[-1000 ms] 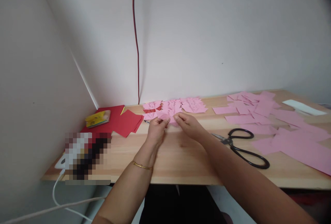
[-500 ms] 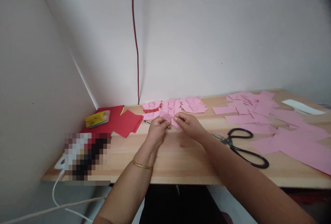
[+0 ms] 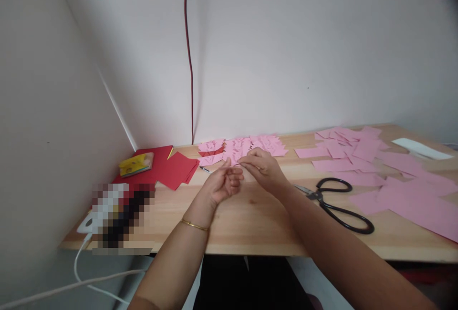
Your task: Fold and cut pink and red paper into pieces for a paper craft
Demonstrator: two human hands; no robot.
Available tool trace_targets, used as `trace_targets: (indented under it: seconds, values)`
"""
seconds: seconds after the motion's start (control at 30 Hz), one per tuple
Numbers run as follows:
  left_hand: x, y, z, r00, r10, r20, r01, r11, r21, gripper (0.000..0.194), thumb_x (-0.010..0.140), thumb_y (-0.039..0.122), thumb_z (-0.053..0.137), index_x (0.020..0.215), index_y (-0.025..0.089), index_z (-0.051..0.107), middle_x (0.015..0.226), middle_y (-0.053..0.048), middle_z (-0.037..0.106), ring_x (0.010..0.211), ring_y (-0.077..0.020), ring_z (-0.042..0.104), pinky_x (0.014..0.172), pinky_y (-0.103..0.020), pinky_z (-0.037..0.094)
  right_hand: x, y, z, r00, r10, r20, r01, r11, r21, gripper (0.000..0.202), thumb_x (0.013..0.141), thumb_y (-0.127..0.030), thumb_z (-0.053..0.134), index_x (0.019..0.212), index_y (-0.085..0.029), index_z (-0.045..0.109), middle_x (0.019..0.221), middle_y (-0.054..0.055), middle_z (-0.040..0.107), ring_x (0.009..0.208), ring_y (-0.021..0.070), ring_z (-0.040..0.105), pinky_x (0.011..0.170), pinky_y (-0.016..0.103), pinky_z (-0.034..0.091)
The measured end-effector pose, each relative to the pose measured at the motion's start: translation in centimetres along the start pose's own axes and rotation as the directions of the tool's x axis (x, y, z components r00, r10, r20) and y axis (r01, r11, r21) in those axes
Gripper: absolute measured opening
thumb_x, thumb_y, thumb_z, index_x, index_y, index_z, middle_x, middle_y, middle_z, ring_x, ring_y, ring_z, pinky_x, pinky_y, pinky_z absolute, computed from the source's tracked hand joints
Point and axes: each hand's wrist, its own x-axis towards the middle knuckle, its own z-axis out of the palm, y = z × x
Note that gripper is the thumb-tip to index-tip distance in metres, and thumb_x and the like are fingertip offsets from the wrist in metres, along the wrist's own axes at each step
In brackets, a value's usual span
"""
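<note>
Above the middle of the table, a small piece of pink paper shows almost edge-on, as a thin line. My right hand pinches its right side between thumb and fingertips. My left hand, with a gold bracelet on the wrist, is turned palm up; its fingers curl below the paper and the thumb lies above, closed on the left side. Just behind my hands lie cut pink papers with jagged edges. A pen lies left of my left hand. Black-handled scissors rest open beside my right forearm.
Plain pink paper pieces spread over the right side, near a white strip. Red paper sheets and a yellow packet lie at the left. A white cable hangs off the table's left front corner.
My left hand has rolled palm up, its fingers now curled toward me. The pink paper has tilted from showing its face to nearly edge-on. My right hand stays pinched on it.
</note>
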Motion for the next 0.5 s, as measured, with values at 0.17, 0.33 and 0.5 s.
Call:
trace_targets:
  seconds: [0.17, 0.33, 0.5]
  values:
    - [-0.34, 0.04, 0.27, 0.977, 0.215, -0.008, -0.214, 0.975, 0.054, 0.026, 0.06, 0.027, 0.08, 0.067, 0.013, 0.058, 0.054, 0.003, 0.052, 0.043, -0.0033, 0.041, 0.04, -0.016, 0.029, -0.04, -0.1, 0.28, 0.999, -0.003, 0.051, 0.003, 1.0, 0.001, 0.022, 0.091, -0.028, 0.048, 0.098, -0.024, 0.069, 0.091, 0.007, 0.059, 0.086, 0.0192, 0.054, 0.079, 0.035, 0.043]
    - [0.16, -0.28, 0.24, 0.904, 0.413, -0.107, -0.389, 0.901, 0.193, 0.029, 0.062, 0.031, 0.079, 0.063, 0.013, 0.056, 0.05, 0.004, 0.051, 0.045, -0.0047, 0.047, 0.045, -0.017, 0.036, -0.13, -0.13, 0.21, 0.949, 0.311, 0.054, -0.316, 0.934, 0.165, 0.024, 0.092, -0.034, 0.044, 0.086, -0.019, 0.061, 0.081, 0.004, 0.062, 0.078, 0.0166, 0.057, 0.072, 0.029, 0.043]
    - [0.29, -0.65, 0.37, 0.855, 0.506, -0.114, -0.451, 0.834, 0.317, 0.033, 0.063, 0.035, 0.077, 0.058, 0.013, 0.053, 0.049, 0.002, 0.055, 0.044, -0.0065, 0.05, 0.047, -0.019, 0.038, -0.14, 0.13, 0.61, 0.917, 0.369, 0.153, -0.391, 0.907, 0.157, 0.029, 0.088, -0.039, 0.048, 0.068, -0.018, 0.054, 0.065, -0.001, 0.054, 0.064, 0.0127, 0.048, 0.061, 0.025, 0.038]
